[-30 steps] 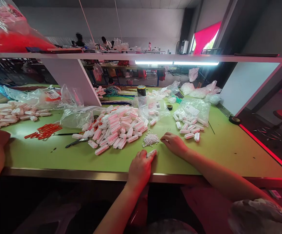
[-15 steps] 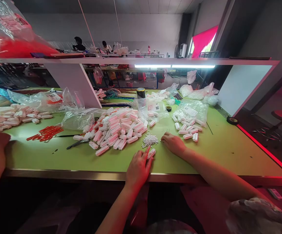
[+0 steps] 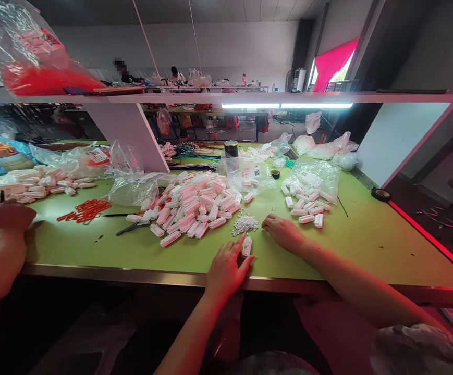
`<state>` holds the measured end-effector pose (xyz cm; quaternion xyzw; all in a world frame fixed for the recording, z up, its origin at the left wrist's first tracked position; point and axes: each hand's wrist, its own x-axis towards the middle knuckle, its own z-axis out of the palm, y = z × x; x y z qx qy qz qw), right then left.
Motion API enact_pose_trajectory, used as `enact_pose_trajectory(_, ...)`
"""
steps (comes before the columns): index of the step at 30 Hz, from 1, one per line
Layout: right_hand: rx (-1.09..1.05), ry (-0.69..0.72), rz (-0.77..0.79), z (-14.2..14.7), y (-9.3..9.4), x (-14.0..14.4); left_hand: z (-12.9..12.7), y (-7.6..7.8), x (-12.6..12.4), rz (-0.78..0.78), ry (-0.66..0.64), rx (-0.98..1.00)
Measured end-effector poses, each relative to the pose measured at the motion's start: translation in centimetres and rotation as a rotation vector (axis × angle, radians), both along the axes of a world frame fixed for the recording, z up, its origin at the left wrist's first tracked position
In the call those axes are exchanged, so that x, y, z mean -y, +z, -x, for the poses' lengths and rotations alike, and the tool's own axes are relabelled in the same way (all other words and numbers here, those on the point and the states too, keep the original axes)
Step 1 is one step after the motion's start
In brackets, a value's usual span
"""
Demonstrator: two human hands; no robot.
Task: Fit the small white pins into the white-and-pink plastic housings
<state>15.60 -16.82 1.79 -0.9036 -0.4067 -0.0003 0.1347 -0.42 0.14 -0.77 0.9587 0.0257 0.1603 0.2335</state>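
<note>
Near the table's front edge, the left hand (image 3: 226,268) pinches a small white-and-pink ribbed connector (image 3: 246,246); the right hand (image 3: 283,230) rests curled beside tiny white pieces (image 3: 244,224), grip unclear.

- The green tabletop (image 3: 347,234) looked smooth and matt, edged in shiny metal.
- The white-and-pink connector housings (image 3: 195,205) looked like glossy plastic.
- The clear bags (image 3: 312,174) were thin, crinkled, shiny plastic film.
</note>
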Motion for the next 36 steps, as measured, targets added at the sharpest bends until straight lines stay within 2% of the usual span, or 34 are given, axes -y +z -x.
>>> enact_pose_trajectory(4, 0.005, 0.059, -0.053, 0.5, -0.1, 0.1, 0.0, 0.3, 0.1, 0.04, -0.002, -0.022)
enact_pose_trajectory(10, 0.033, 0.076, 0.053, 1.0, -0.5, -0.3, 0.1, 0.7, -0.4, 0.174, -0.045, -0.029)
enact_pose_trajectory(13, 0.04, 0.064, 0.054, 1.0, -0.7, -0.4, 0.3, 1.2, -1.1, 0.242, -0.089, -0.032)
enact_pose_trajectory(15, 0.039, 0.06, 0.042, 1.0, -0.8, -0.5, 0.4, 1.5, -1.4, 0.176, -0.131, -0.042)
enact_pose_trajectory(18, 0.024, 0.075, -0.005, 1.0, -1.0, -0.4, 0.5, 1.8, -1.4, -0.006, -0.171, -0.07)
enact_pose_trajectory(23, -0.013, 0.118, -0.084, 0.8, -1.4, 0.1, 0.6, 2.0, -1.1, -0.166, -0.146, -0.075)
enact_pose_trajectory(27, 0.0, 0.129, -0.09, 0.2, -1.8, 0.3, 0.5, 3.0, -0.6, -0.321, -0.13, -0.114)
enact_pose_trajectory(31, 0.017, 0.134, -0.109, 0.0, -2.1, 0.6, -0.2, 3.7, 0.2, -0.502, -0.246, -0.138)
enact_pose_trajectory(34, 0.028, 0.129, -0.105, 0.0, -2.2, 0.7, -0.6, 3.4, 0.4, -0.556, -0.333, -0.131)
enact_pose_trajectory(36, 0.033, 0.125, -0.1, 0.0, -2.2, 0.7, -0.6, 3.0, 0.3, -0.538, -0.33, -0.111)
